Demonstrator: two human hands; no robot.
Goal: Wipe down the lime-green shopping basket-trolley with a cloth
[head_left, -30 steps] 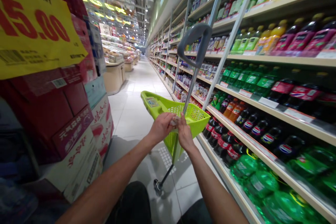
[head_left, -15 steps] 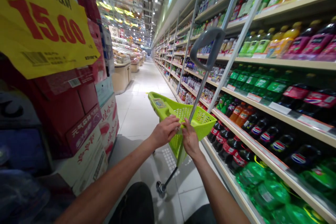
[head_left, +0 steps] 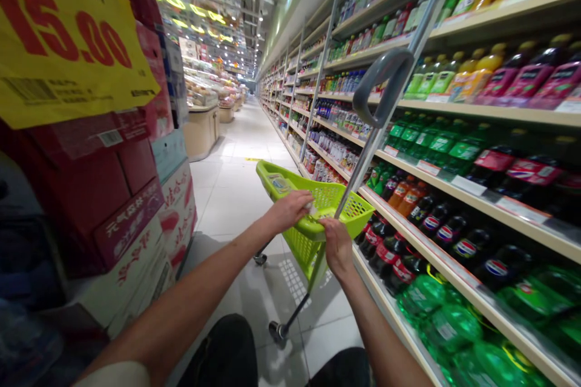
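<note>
A lime-green shopping basket point(head_left: 313, 231) on a wheeled frame stands in front of me, with a long metal pole and a grey loop handle point(head_left: 384, 87) rising on its right. Over its near rim is my left hand point(head_left: 290, 211), fingers bent together around something small and pale that I cannot make out. Just to the right, at the rim near the pole, my right hand point(head_left: 338, 242) has its thumb and fingers pinched together. What lies between those fingertips is hidden. A small clear packet-like item point(head_left: 279, 182) rests at the basket's far left side.
Drink shelves point(head_left: 490, 193) line the right side, with green soda bottles point(head_left: 449, 314) at the bottom. Stacked cartons point(head_left: 131, 217) and a yellow price sign point(head_left: 72, 42) crowd the left. A tiled aisle point(head_left: 227, 187) runs ahead past display counters point(head_left: 200, 127).
My hands, close together before, have moved slightly apart. The grey handle now appears farther right, and the view has shifted a little.
</note>
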